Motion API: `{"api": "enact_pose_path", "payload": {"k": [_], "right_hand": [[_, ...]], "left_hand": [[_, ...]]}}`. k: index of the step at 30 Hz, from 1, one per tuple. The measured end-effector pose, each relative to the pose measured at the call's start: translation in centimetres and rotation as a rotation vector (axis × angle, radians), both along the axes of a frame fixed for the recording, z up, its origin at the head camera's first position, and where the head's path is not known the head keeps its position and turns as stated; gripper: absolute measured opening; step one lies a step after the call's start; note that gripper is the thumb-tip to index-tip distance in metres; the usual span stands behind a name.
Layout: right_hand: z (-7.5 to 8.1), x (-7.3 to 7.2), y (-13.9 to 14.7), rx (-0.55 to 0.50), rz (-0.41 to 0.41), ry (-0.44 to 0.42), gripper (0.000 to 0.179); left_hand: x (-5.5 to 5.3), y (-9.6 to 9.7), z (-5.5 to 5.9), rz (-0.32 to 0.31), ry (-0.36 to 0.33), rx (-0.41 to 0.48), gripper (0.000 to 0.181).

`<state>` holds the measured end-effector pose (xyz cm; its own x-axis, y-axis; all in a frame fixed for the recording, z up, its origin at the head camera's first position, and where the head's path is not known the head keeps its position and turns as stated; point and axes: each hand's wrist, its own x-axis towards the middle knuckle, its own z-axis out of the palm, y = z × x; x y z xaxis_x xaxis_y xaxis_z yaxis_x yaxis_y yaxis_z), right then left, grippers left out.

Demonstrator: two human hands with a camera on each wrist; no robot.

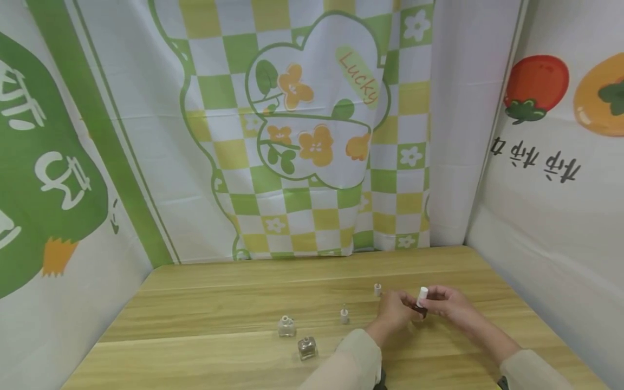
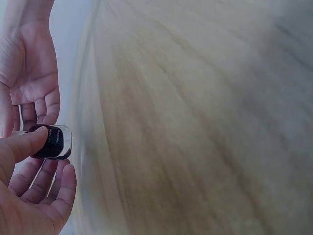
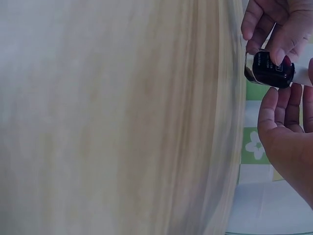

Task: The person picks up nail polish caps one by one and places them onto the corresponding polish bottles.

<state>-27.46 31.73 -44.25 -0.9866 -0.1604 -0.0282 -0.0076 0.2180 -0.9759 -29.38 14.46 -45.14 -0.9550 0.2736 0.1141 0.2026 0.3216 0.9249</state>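
Between my two hands, above the right part of the table, is a dark nail polish bottle [image 3: 270, 69] with clear glass at its base and small print on its side. My left hand [image 1: 396, 313] holds the bottle, its thumb pressed on the print in the left wrist view. The fingers of my right hand [image 1: 448, 304] pinch the white cap [image 1: 422, 294] on top of it. In the left wrist view the bottle lies sideways across the picture, its cap mostly hidden by my fingers.
On the wooden table [image 1: 219, 303] stand two uncapped bottles, a pale one [image 1: 286, 327] and a dark greyish one [image 1: 307, 349]. Two white caps stand apart, one [image 1: 344, 316] with its brush up, the other [image 1: 377, 290] beyond my left hand. Printed cloth [image 1: 312, 216] hangs behind.
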Motion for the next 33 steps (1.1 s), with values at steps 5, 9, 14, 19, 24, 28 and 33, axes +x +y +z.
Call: {"api": "enact_pose_path", "payload": {"k": [5,9,14,19,24,28,33], "right_hand": [[-0.19,-0.13,-0.06,0.008,0.004,0.001,0.038],[-0.35,-0.2,-0.08,0.003,0.012,-0.002,0.043],[-0.53,-0.32,-0.01,-0.001,0.009,-0.007,0.042],[-0.61,-0.35,0.07,0.002,0.023,-0.003,0.044],[-0.49,-0.2,-0.04,0.011,0.015,-0.005,0.043],[-0.37,-0.06,-0.17,0.019,0.006,-0.006,0.044],[-0.41,-0.15,-0.17,0.027,0.018,0.001,0.045]], "left_hand": [[-0.22,0.06,-0.19,0.001,0.012,-0.03,0.019],[-0.23,0.06,-0.19,0.004,0.003,-0.039,0.019],[-0.2,-0.03,-0.25,0.0,-0.002,-0.035,0.019],[-0.11,-0.11,-0.19,-0.007,-0.006,-0.022,0.019],[0.05,-0.18,-0.01,-0.008,-0.006,-0.02,0.019],[0.07,-0.2,-0.01,-0.009,-0.007,-0.019,0.02],[0.04,-0.21,-0.06,-0.007,0.001,-0.025,0.02]]}}
